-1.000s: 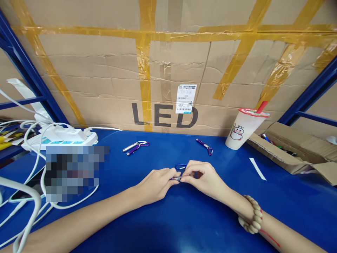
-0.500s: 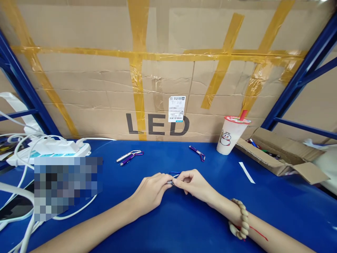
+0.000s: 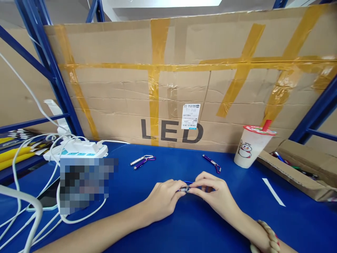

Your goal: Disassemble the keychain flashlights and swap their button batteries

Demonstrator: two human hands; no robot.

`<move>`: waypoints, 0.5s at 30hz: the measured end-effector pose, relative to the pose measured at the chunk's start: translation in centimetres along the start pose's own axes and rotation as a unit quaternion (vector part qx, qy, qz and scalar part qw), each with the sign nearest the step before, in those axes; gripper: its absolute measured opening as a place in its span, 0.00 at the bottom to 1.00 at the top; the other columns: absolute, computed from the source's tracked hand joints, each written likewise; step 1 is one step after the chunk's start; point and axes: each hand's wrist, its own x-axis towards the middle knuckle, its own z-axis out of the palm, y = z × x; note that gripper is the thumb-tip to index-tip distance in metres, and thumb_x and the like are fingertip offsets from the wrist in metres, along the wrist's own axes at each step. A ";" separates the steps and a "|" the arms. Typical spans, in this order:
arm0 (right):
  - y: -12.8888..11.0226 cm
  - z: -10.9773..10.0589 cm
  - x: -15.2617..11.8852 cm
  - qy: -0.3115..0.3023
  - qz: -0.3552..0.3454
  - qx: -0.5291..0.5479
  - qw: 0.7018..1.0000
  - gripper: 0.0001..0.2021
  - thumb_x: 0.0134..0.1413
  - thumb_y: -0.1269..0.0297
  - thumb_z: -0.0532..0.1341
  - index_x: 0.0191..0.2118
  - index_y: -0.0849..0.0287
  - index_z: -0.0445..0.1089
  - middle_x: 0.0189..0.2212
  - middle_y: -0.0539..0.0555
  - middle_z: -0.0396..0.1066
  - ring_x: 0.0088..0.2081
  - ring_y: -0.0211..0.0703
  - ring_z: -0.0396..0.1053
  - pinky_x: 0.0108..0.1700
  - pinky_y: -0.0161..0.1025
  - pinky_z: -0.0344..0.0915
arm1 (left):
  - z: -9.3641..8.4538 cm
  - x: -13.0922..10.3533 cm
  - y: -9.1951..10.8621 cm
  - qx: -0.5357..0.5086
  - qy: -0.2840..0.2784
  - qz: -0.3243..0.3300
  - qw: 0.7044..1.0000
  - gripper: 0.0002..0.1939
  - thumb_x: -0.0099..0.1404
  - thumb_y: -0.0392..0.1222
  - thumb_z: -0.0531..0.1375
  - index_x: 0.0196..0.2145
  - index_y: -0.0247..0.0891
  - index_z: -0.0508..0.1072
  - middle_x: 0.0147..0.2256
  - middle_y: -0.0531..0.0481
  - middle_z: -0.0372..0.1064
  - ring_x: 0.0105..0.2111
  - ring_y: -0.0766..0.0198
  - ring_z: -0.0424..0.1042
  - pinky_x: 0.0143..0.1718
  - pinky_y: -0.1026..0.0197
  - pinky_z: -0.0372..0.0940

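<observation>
My left hand [image 3: 164, 199] is closed around a small keychain penlight [image 3: 183, 189], whose shiny metal end sticks out past the fingertips. Most of its body is hidden in the fingers. A bit of blue clip [image 3: 187, 182] shows just behind that end. Thumb and forefinger of my right hand [image 3: 217, 191] are pinched together right at the metal end; whatever is between them is too small to make out. Farther back on the blue table [image 3: 173, 225] lie a silver penlight [image 3: 137, 160] beside a purple one [image 3: 140, 164], and another purple penlight with a clip [image 3: 210, 162].
At right stand a white drink cup with a red straw [image 3: 251, 147] and a cardboard box [image 3: 292, 175] holding pens. A white paper strip [image 3: 273, 192] lies before them. Left are a power strip [image 3: 86, 151], tangled white cables and a phone [image 3: 48, 196]. A large carton [image 3: 118, 95] backs the table.
The camera view has tilted up and swung left, so everything sits farther right in the picture. Both hands stay together at the penlight, and more of its metal end now shows.
</observation>
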 end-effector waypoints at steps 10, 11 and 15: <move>0.2 0.2 0.1 -0.024 0.027 0.067 0.997 0.15 0.45 0.50 0.66 0.25 0.58 0.78 0.22 0.53 0.69 0.20 0.33 0.61 0.20 0.31 0.59 | -0.2 -0.2 -0.4 -0.028 -0.020 0.027 0.999 0.10 0.70 0.38 0.46 0.42 0.41 0.66 0.39 0.53 0.73 0.37 0.65 0.71 0.37 0.65 0.64; 0.1 0.3 0.1 -0.024 0.035 0.074 0.996 0.15 0.45 0.49 0.65 0.24 0.58 0.78 0.22 0.53 0.68 0.19 0.33 0.60 0.19 0.31 0.58 | -0.3 -0.2 -0.5 -0.038 -0.029 0.034 0.998 0.10 0.70 0.38 0.46 0.42 0.41 0.66 0.39 0.53 0.72 0.37 0.65 0.71 0.37 0.66 0.64; -0.5 0.5 -0.1 -0.023 0.045 0.093 0.994 0.16 0.44 0.49 0.66 0.22 0.58 0.77 0.20 0.52 0.66 0.18 0.33 0.59 0.18 0.31 0.57 | -0.3 -0.4 -0.7 -0.057 -0.060 0.052 0.995 0.08 0.70 0.38 0.47 0.41 0.39 0.64 0.40 0.51 0.72 0.38 0.65 0.72 0.37 0.66 0.65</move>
